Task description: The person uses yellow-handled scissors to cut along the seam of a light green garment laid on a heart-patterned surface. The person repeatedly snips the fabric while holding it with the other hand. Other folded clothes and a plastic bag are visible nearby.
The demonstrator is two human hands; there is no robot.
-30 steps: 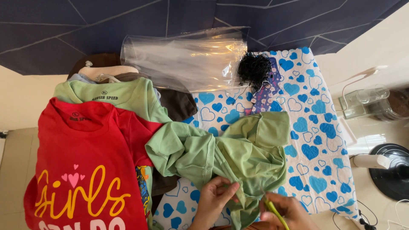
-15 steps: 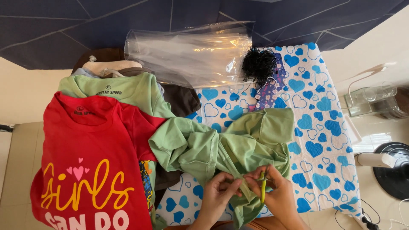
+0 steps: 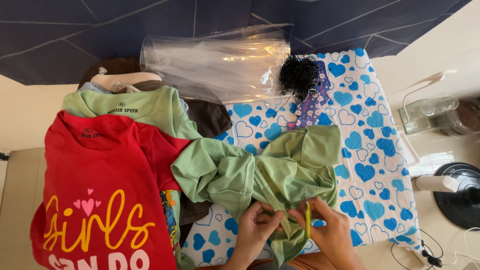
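Note:
A crumpled light green garment [image 3: 260, 175] lies on a white cloth with blue hearts [image 3: 370, 145]. My left hand [image 3: 255, 227] pinches a fold of the green fabric at its near edge. My right hand [image 3: 327, 232] grips the same fabric from the other side and holds a thin yellow-green tool [image 3: 308, 220] upright against it. The two hands almost touch over the seam between them.
A pile of shirts lies at the left, a red one with yellow lettering [image 3: 100, 190] on top of a green one [image 3: 135, 107]. Clear plastic bags [image 3: 215, 60], a black tangle of threads [image 3: 298, 75] and a patterned purple item [image 3: 312, 105] sit behind. A fan base [image 3: 460, 192] stands at the right.
My hands have come together on the near edge of the green garment, and the yellow-green tool has turned upright. The view has shifted slightly.

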